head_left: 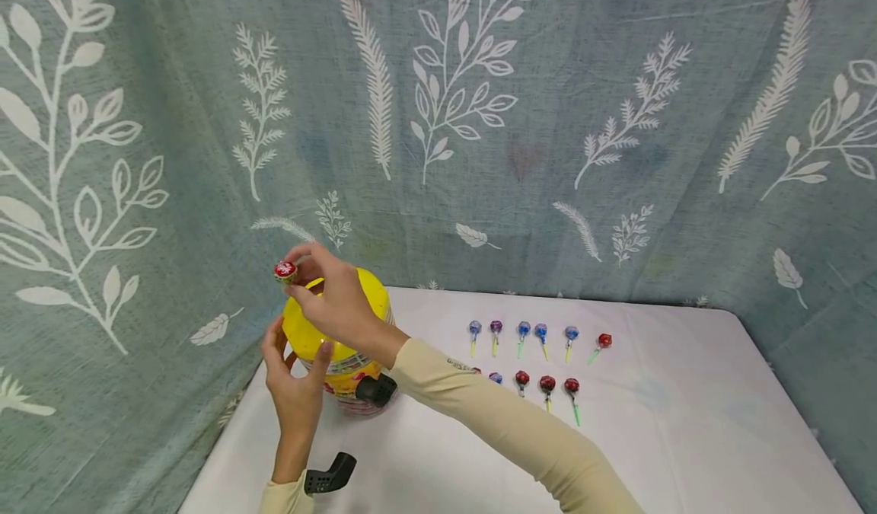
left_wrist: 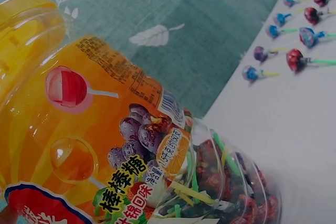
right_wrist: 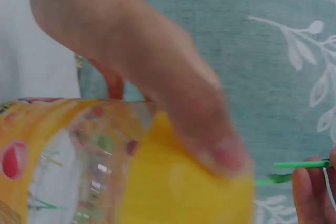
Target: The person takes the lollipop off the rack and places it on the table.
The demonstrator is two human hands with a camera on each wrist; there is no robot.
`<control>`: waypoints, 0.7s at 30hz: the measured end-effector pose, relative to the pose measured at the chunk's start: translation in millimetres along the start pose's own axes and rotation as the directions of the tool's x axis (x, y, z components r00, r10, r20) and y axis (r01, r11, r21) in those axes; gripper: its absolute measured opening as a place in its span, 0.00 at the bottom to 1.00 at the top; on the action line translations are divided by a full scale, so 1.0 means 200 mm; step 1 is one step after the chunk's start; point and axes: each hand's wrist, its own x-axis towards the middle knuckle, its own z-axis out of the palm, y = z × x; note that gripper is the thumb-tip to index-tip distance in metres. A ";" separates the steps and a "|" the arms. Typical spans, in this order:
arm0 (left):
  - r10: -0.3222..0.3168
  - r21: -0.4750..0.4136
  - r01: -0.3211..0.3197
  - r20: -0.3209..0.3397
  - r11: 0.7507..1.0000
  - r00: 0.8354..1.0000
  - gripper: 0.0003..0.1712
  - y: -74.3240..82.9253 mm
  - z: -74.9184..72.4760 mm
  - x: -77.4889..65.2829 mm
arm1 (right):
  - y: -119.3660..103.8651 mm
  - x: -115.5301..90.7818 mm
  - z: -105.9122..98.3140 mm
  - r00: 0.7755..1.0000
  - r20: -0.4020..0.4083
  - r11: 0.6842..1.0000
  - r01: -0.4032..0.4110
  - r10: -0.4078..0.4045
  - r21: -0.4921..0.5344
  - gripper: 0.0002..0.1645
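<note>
Leaf-printed teal curtain (head_left: pixel 521 118) is seen behind and to the left of the white counter (head_left: pixel 685 438).

Lollipop jar (head_left: pixel 342 346), clear plastic with a yellow lid (head_left: pixel 329 312) and an orange label, is stood at the counter's left rear corner, packed with wrapped lollipops; in the left wrist view the label (left_wrist: pixel 100 129) fills the frame.

Left hand (head_left: pixel 296 388) is placed against the jar's near side, fingers curved round the wall just below the lid; grip clamped on the jar.

Right hand (head_left: pixel 336 297) is held over the lid, its grip pinched together on 1 red-wrapped lollipop (head_left: pixel 285 271), which is raised above the lid's left edge. Its green stick (right_wrist: pixel 299 164) is seen between fingertips in the right wrist view.

Loose lollipops (head_left: pixel 541 333) are laid in 2 rows on the counter, right of the jar: 6 at the back, 5 partly visible in front.
</note>
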 end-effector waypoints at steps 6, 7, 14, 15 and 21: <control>0.015 -0.001 -0.015 -0.010 1.000 1.000 0.43 -0.02 0.00 0.00 | -0.07 0.00 -0.09 0.999 0.032 0.999 0.032 -0.031 -0.009 0.17; 0.019 0.002 -0.019 -0.008 1.000 1.000 0.43 -0.02 0.00 0.01 | -0.08 -0.01 -0.10 0.999 0.037 0.999 0.031 -0.031 -0.006 0.18; 0.008 0.030 -0.009 0.029 0.999 1.000 0.43 0.01 -0.01 0.01 | -0.10 -0.04 -0.20 0.999 0.035 1.000 0.026 -0.026 0.005 0.19; 0.005 0.036 -0.006 0.034 0.999 0.999 0.43 0.01 -0.01 0.02 | -0.10 -0.05 -0.22 0.999 0.031 1.000 0.025 -0.026 0.011 0.19; -0.030 0.089 0.026 0.043 0.996 0.999 0.43 0.02 -0.01 0.02 | -0.10 -0.10 -0.30 1.000 0.022 1.000 -0.002 0.002 0.021 0.20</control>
